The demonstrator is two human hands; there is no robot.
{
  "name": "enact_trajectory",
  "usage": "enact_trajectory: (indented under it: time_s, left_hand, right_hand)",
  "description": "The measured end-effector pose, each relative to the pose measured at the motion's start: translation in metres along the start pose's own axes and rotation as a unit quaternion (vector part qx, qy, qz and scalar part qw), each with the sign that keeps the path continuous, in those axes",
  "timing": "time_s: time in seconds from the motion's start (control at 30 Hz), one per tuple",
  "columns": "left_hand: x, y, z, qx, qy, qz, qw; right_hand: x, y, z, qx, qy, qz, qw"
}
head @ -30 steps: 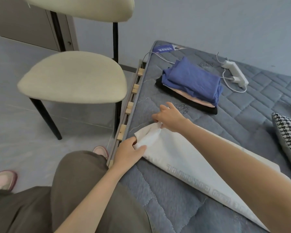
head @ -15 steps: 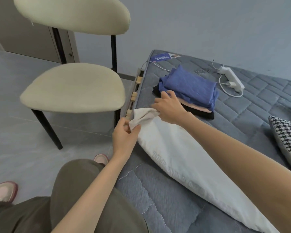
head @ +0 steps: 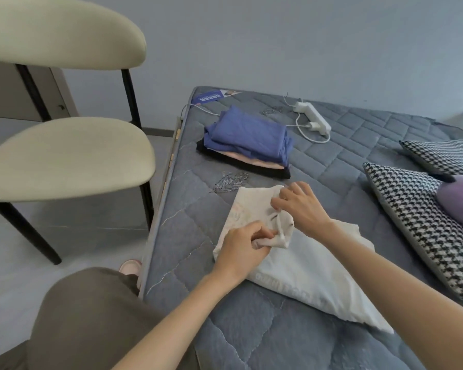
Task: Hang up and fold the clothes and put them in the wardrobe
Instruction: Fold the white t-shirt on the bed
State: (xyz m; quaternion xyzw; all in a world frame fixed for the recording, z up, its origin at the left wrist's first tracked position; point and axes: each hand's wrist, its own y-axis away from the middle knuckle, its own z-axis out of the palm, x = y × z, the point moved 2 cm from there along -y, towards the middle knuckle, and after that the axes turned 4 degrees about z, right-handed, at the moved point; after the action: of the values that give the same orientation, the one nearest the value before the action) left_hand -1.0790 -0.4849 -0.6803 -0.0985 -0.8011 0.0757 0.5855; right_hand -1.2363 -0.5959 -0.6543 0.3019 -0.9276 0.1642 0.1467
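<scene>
Folding step: white garment (head: 308, 271) on the bed (head: 225, 329), near the folded stack (head: 247, 144). Left hand (head: 242, 245) and right hand (head: 301, 206) both pinch its doubled-over end. Next, likely — lay fold flat, smooth creases.

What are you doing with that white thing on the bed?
A person is folding clothes on a grey quilted mattress. The left hand and the right hand both pinch one end of a white garment, turning it back over the rest, which lies flat. Behind it sits a stack of folded clothes: blue on top, then pink, then black. The white one looks only partly folded.
</scene>
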Motion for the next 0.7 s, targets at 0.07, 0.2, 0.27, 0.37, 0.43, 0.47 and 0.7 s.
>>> enact_trajectory:
  time_s: [0.07, 0.2, 0.27, 0.37, 0.43, 0.47, 0.7]
  left_hand:
    - [-0.003, 0.01, 0.017, -0.068, -0.062, 0.03, 0.995]
    - [-0.021, 0.027, 0.026, -0.15, -0.201, 0.111, 0.962]
    - [-0.033, 0.031, 0.018, -0.138, -0.253, 0.131, 0.948]
    - [-0.047, 0.037, 0.001, -0.079, -0.288, 0.105, 0.949]
    - [-0.053, 0.04, -0.007, -0.042, -0.257, 0.072, 0.963]
    - [-0.055, 0.041, -0.01, -0.031, -0.238, 0.051, 0.969]
    - [-0.063, 0.043, -0.02, -0.032, -0.23, -0.016, 0.973]
  right_hand:
    - [0.002, 0.021, 0.016, -0.026, -0.028, 0.024, 0.999]
    - [0.005, 0.043, 0.045, -0.109, -0.093, 0.076, 0.987]
    - [0.008, 0.048, 0.051, -0.09, -0.175, 0.173, 0.965]
    - [0.007, 0.049, 0.055, -0.035, -0.352, 0.415, 0.838]
    - [0.004, 0.043, 0.058, -0.06, -0.475, 0.541, 0.691]
    - [0.002, 0.039, 0.059, -0.085, -0.521, 0.569, 0.63]
    - [-0.021, 0.026, 0.066, -0.126, -0.517, 0.549, 0.644]
